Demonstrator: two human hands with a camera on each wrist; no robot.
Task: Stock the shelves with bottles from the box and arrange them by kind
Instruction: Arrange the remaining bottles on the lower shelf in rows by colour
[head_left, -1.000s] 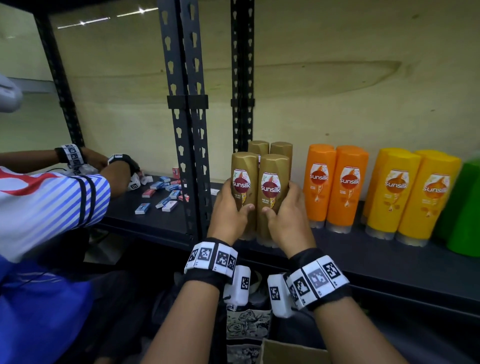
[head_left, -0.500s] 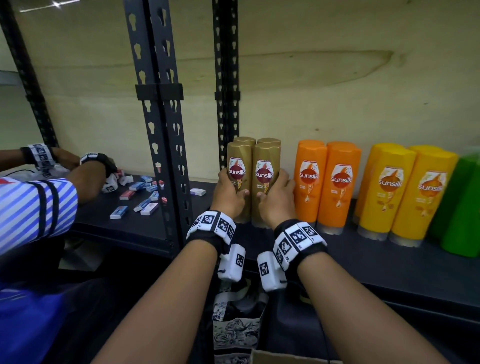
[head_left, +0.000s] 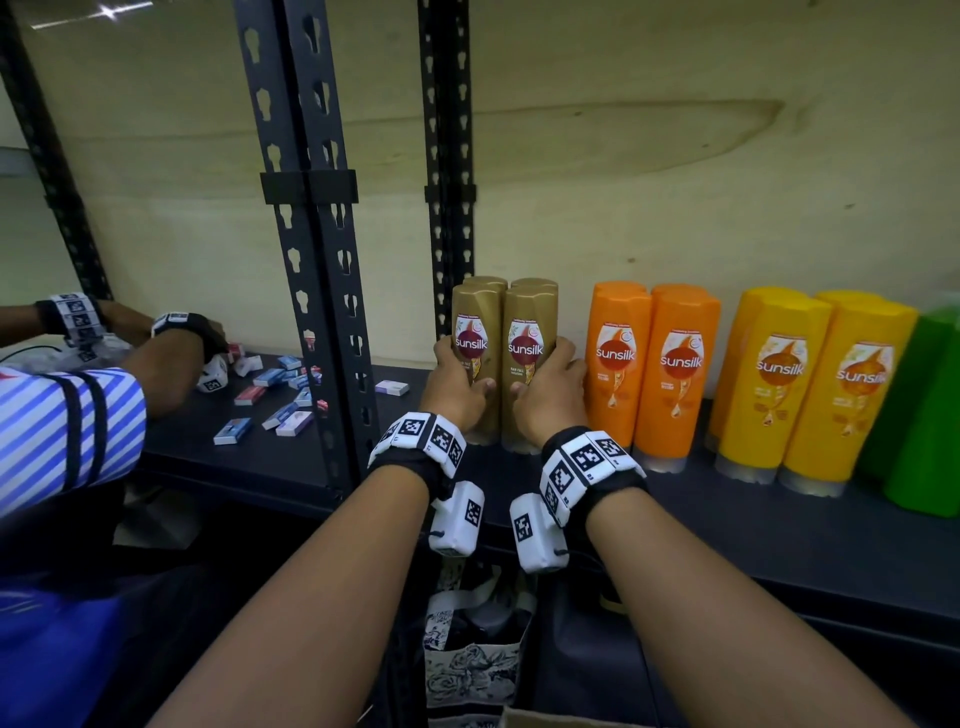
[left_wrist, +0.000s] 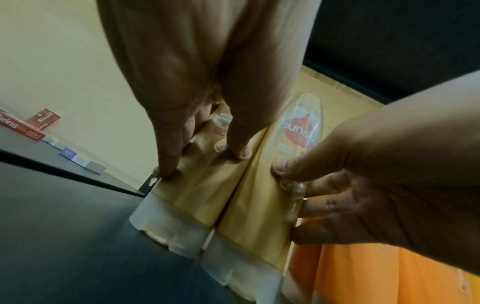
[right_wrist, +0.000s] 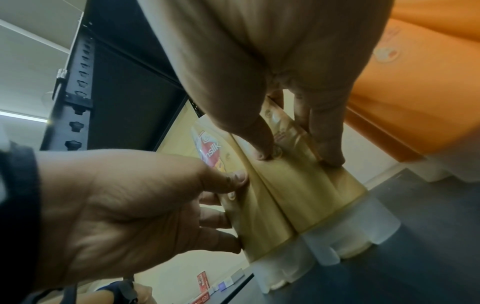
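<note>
Two gold Sunsilk bottles stand cap-down side by side on the dark shelf (head_left: 727, 530), right in front of two more gold ones. My left hand (head_left: 462, 369) grips the left gold bottle (head_left: 475, 312), thumb on its front and fingers round its left side. My right hand (head_left: 543, 369) grips the right gold bottle (head_left: 530, 317) the same way from the right. In the left wrist view my left hand (left_wrist: 202, 160) has the left gold bottle (left_wrist: 197, 195) between thumb and finger. In the right wrist view my right hand (right_wrist: 298, 158) clasps the right gold bottle (right_wrist: 306, 185).
Orange bottles (head_left: 649, 374), yellow bottles (head_left: 810, 384) and a green bottle (head_left: 930, 415) stand in a row to the right. Black uprights (head_left: 311, 260) rise just left of the gold bottles. Beyond them another person's hands sort small boxes (head_left: 275, 395). A cardboard box (head_left: 545, 719) sits below.
Both hands have slid the two front gold bottles further back on the shelf, up against the rear pair. My grip on them is unchanged.
</note>
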